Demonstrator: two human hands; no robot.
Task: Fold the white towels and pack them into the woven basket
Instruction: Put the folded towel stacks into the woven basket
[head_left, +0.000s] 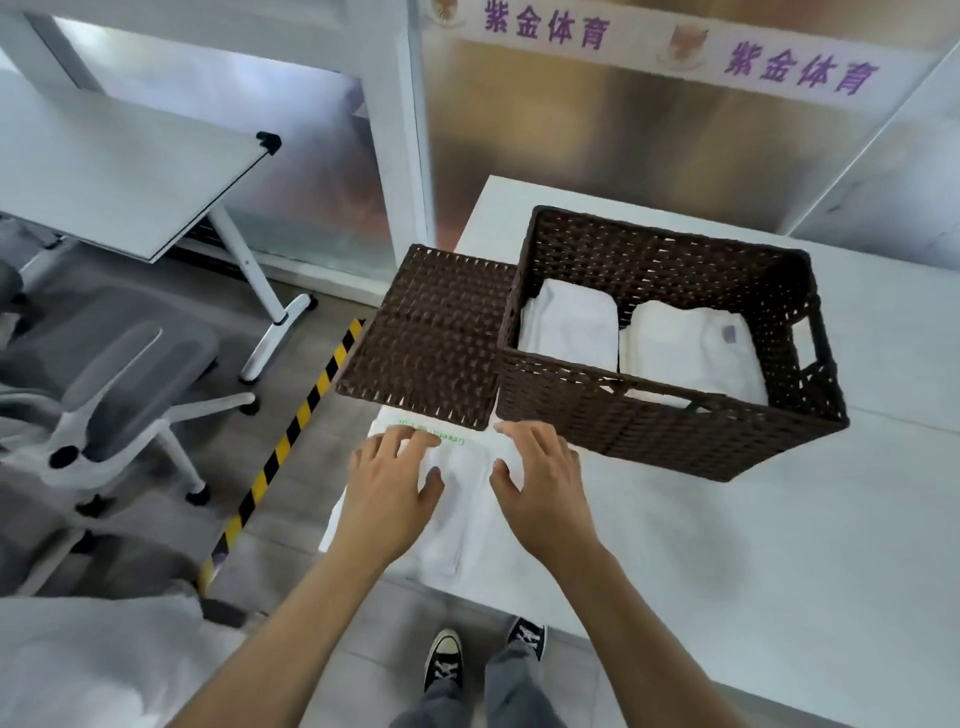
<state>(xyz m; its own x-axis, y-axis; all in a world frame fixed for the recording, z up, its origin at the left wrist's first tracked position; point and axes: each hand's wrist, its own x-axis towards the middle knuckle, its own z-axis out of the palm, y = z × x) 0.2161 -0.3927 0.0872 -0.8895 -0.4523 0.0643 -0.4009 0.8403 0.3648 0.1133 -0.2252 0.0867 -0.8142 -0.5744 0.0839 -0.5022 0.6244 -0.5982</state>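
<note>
A white towel with green lettering along its far edge lies at the near left corner of the white table. My left hand presses flat on its left part with fingers spread. My right hand rests flat on its right part, close to the basket's front wall. The dark brown woven basket stands just beyond, holding two folded white towels side by side. Its woven lid lies flat to the left of it, partly over the table's edge.
A grey office chair and a tilted white folding table stand on the floor to the left. Yellow-black tape runs along the floor beside the table. My shoes show under the near edge. A partition wall rises behind.
</note>
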